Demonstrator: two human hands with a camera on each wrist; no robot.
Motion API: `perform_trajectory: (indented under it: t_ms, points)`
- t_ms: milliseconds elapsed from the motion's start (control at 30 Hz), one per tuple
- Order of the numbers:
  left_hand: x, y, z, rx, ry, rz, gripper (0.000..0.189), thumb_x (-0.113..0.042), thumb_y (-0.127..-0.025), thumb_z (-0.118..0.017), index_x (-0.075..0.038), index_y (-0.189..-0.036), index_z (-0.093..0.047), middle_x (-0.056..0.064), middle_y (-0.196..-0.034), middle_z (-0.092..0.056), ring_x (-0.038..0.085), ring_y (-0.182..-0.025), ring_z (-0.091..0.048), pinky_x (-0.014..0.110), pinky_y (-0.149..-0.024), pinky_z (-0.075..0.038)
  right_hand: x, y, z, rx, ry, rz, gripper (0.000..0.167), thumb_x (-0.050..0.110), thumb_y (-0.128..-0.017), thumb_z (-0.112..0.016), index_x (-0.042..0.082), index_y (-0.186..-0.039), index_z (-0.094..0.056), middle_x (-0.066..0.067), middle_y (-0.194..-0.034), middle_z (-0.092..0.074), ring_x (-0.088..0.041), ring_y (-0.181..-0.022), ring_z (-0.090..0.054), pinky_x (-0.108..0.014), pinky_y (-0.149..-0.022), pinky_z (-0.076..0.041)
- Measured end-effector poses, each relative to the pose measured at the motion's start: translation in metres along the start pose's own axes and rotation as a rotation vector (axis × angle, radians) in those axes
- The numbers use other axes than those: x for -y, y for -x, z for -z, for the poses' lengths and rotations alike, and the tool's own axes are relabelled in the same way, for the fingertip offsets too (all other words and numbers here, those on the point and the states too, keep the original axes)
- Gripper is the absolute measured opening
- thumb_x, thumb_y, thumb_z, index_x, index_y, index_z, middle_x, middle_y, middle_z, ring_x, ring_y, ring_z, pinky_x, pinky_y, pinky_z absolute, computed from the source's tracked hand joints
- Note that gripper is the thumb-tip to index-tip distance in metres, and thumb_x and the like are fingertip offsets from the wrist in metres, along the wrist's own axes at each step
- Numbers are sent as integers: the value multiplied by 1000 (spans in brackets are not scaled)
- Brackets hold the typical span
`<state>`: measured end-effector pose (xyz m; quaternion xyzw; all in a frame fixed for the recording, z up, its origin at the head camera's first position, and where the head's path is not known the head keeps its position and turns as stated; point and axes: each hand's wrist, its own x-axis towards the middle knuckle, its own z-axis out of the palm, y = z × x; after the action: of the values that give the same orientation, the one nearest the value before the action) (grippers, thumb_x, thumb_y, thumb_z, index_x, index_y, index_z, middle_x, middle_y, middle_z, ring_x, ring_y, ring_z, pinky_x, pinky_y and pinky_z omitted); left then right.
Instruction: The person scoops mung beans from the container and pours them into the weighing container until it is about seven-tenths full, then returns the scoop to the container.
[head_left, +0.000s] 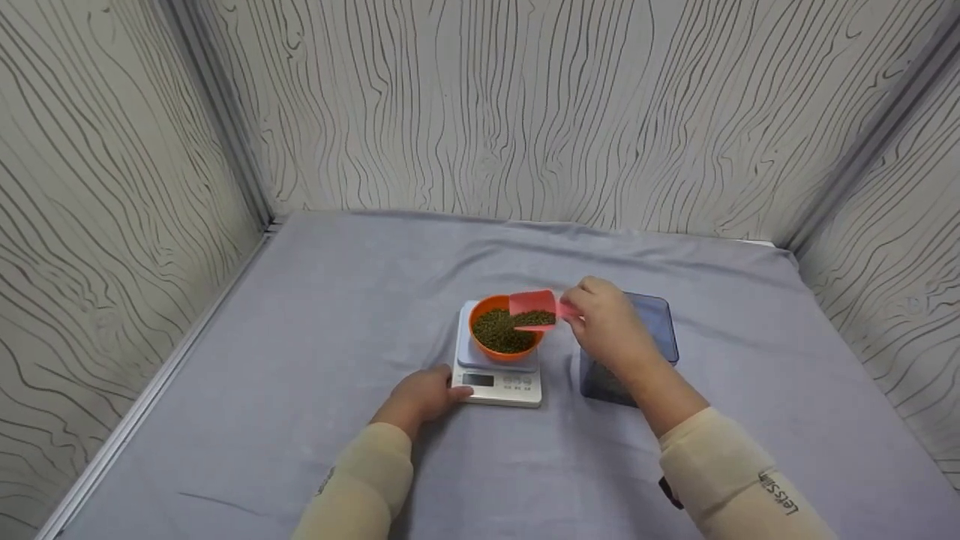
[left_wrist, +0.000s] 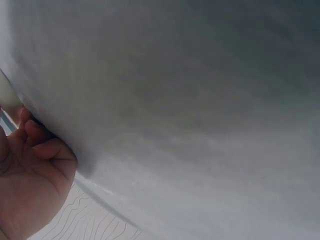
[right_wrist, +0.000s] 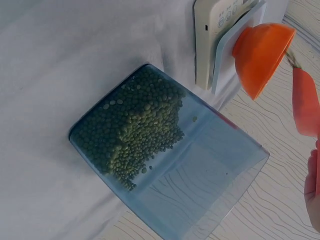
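My right hand (head_left: 606, 321) grips the handle of a pink scoop (head_left: 533, 301) holding green mung beans. The scoop tilts over an orange bowl (head_left: 506, 355), and in the right wrist view beans stream from the scoop's lip (right_wrist: 305, 95) toward the bowl (right_wrist: 260, 52). More mung beans (head_left: 495, 330) fill much of the bowl, which sits on a white kitchen scale (head_left: 495, 394). At the scale's front left corner, my left hand (head_left: 424, 394) holds its edge, thumb on top near the display and fingers curled at the side. The display's digits are unreadable.
Right of the scale stands a clear bluish container (head_left: 660, 322), partly behind my right forearm. The right wrist view shows mung beans (right_wrist: 145, 135) heaped inside it. A wrinkled grey cloth (head_left: 300, 315) covers the table, with wood-patterned panels (head_left: 480, 112) around it.
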<state>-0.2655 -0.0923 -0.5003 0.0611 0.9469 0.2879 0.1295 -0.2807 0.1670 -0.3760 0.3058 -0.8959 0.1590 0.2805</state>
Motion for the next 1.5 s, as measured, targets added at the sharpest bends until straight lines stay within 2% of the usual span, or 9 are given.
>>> perform_trajectory:
  t_ms: [133, 367, 567, 767, 900, 1033, 1133, 1367, 1500]
  points:
    - [0, 2, 2, 1, 7, 3, 38, -49, -82, -60, -14, -95, -57, 7, -91, -62, 27, -87, -56, 43, -82, -43, -3, 0, -1, -30, 35, 70, 15, -4, -68, -73, 3, -78, -63, -7, -73, -53, -27, -69, -52, -37, -64, -44]
    - [-1, 2, 3, -4, -23, -16, 37, -48, -83, -59, -13, -92, -55, 10, -90, -62, 29, -88, -58, 44, -81, -43, -7, -1, -2, -102, 125, 176, 11, -8, -73, -63, 3, -71, -60, -6, -67, -47, -25, -60, -45, -36, -56, -39]
    - [-2, 1, 3, -1, -25, -11, 37, -48, -83, -59, -12, -92, -56, 10, -90, -62, 30, -89, -58, 44, -83, -43, -8, -1, 0, -122, 155, 201, 11, -7, -75, -60, 2, -71, -59, -7, -67, -46, -26, -59, -44, -36, -55, -37]
    - [-3, 1, 3, 4, -31, -2, 38, -49, -83, -58, -12, -91, -55, 11, -90, -61, 31, -90, -57, 44, -83, -42, -13, 1, 6, -131, 78, 130, 8, -3, -72, -69, 1, -75, -64, -7, -68, -49, -26, -63, -48, -37, -59, -40]
    - [-3, 1, 3, 2, -24, -5, 39, -50, -83, -58, -13, -92, -55, 11, -92, -61, 31, -92, -57, 45, -84, -42, -20, 3, 18, -104, 26, 24, 12, -5, -70, -70, 1, -79, -65, -9, -72, -53, -28, -70, -52, -39, -65, -43]
    - [-3, 2, 2, -4, -25, -12, 40, -50, -83, -59, -12, -92, -55, 12, -93, -62, 32, -93, -57, 45, -85, -42, -29, 4, 36, -21, 19, -116, 13, -4, -72, -69, -1, -85, -65, -11, -79, -56, -30, -77, -53, -42, -70, -44]
    - [-4, 3, 3, -10, -28, -17, 40, -50, -82, -59, -12, -92, -55, 11, -93, -62, 31, -92, -58, 44, -84, -42, -36, 5, 51, 34, 28, -184, 13, -2, -74, -69, -2, -87, -66, -13, -81, -56, -31, -78, -52, -44, -71, -43]
    - [-2, 2, 2, -5, -5, -22, 36, -47, -83, -60, -12, -91, -56, 9, -88, -61, 28, -86, -56, 44, -82, -43, -51, 4, 80, 201, 70, -271, 11, 0, -76, -66, -3, -87, -66, -15, -80, -55, -33, -78, -51, -46, -71, -41]
    - [-2, 3, 3, 3, 0, -10, 38, -48, -82, -60, -12, -96, -57, 9, -91, -62, 27, -87, -56, 44, -82, -43, -55, 5, 87, 303, 110, -276, 8, 0, -76, -64, -5, -83, -65, -17, -80, -55, -36, -78, -53, -48, -73, -43]
